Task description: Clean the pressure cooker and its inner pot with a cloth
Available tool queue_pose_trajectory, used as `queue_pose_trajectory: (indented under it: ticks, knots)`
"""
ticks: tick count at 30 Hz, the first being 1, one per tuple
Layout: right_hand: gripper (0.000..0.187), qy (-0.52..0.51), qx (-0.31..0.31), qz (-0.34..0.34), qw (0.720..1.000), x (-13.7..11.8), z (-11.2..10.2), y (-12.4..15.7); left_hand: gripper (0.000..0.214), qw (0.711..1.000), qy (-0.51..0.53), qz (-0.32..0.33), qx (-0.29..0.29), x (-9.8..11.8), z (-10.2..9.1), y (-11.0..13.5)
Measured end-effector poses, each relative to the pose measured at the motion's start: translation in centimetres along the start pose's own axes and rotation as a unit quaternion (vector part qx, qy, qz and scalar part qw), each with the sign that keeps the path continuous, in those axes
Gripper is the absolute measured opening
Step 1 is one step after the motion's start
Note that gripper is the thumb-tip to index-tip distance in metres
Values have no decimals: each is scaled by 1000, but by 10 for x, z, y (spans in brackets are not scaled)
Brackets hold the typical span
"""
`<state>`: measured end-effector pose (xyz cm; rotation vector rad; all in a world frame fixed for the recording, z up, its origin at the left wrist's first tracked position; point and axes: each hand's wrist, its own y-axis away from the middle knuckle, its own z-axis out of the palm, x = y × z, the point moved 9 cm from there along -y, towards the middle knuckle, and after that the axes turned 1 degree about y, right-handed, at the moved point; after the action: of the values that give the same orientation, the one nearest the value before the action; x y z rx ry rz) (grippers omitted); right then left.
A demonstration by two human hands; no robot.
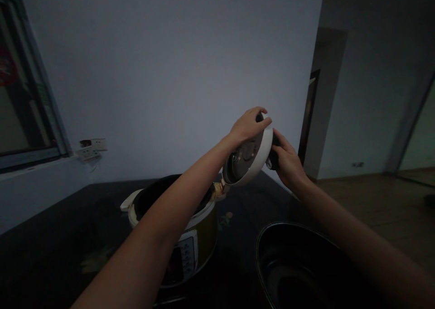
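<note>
A dark tabletop (68, 223) fills the lower part of the dim room. Nearest the wearer, at the right, sits a black basin (288, 241), partly covered by the right forearm. Left of it, apart from it, stands a round cooker (207, 236), its control panel (188, 254) facing the wearer and its dark mouth partly hidden by the left forearm.

The lid (263, 155) is raised at the cooker's right side, joined there by a worn hinge (219, 190). It slants up and rightward from that joint, its metal underside (248, 152) turned left toward the mouth, so the opening lies below and to the left of both hands. The left hand (249, 125) is clamped over the lid's upper edge, the end away from the hinge, its arm reaching across the cooker. The right hand (288, 161) is closed around a black part (273, 157) on the lid's outer face; its fingertips are partly hidden. The lid stands between the two hands.

Behind rise a pale wall (152, 73) and, at left, sockets (89, 152) beside a window (27, 96).
</note>
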<state>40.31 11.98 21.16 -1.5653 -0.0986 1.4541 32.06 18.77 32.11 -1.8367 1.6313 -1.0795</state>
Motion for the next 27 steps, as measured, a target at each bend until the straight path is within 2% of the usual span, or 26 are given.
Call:
queue_pose_trajectory:
  ticks: [5, 10, 17, 20, 24, 27]
  knots:
    - [56, 17, 2, 11, 1000, 7, -13, 2, 36, 1000, -23, -8, -13, 1, 17, -5]
    - [56, 11, 5, 26, 1000, 10, -18, 4, 42, 999, -25, 1, -23, 0, 26, -8]
    - [57, 55, -17, 19, 998, 10, -25, 5, 57, 998, 40, 5, -50, -4, 45, -7]
    - [57, 76, -19, 38, 996, 10, -33, 9, 61, 996, 60, -4, -66, -1, 51, 0]
    - [53, 111, -37, 62, 991, 6, -39, 23, 58, 996, 52, 10, -66, 9, 41, 17]
    - [48, 138, -54, 72, 986, -5, -42, 42, 46, 998, 45, 26, -35, 18, 18, 34]
